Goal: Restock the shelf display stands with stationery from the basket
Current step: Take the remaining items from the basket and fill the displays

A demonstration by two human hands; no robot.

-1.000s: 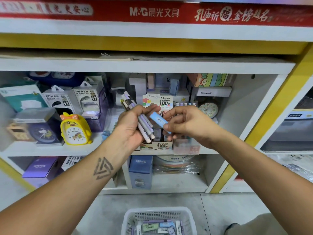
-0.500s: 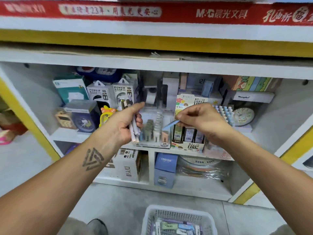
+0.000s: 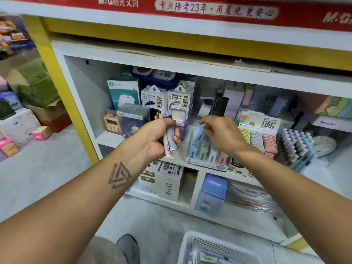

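My left hand [image 3: 156, 138] is shut on a bundle of pastel pens [image 3: 168, 144], held upright in front of the middle shelf. My right hand [image 3: 222, 134] reaches over a clear display stand [image 3: 206, 163] that holds rows of small pastel boxes. Its fingertips pinch the top of a light blue box [image 3: 198, 137], which stands tilted in the stand's left row. The white basket [image 3: 187, 242] sits on the floor at the bottom edge, with several stationery packs inside.
Power bank boxes [image 3: 180, 101] and clocks fill the shelf behind my left hand. A lead refill display [image 3: 257, 139] and a rack of pastel pens [image 3: 297, 146] stand right of the clear stand. Cardboard boxes [image 3: 36, 86] pile up on the floor at left. My shoe [image 3: 128, 248] is beside the basket.
The view has swung left and closer to the shelf. My right hand carried the blue box down from mid-air into the clear stand. My left hand keeps the pens and now holds them lower.
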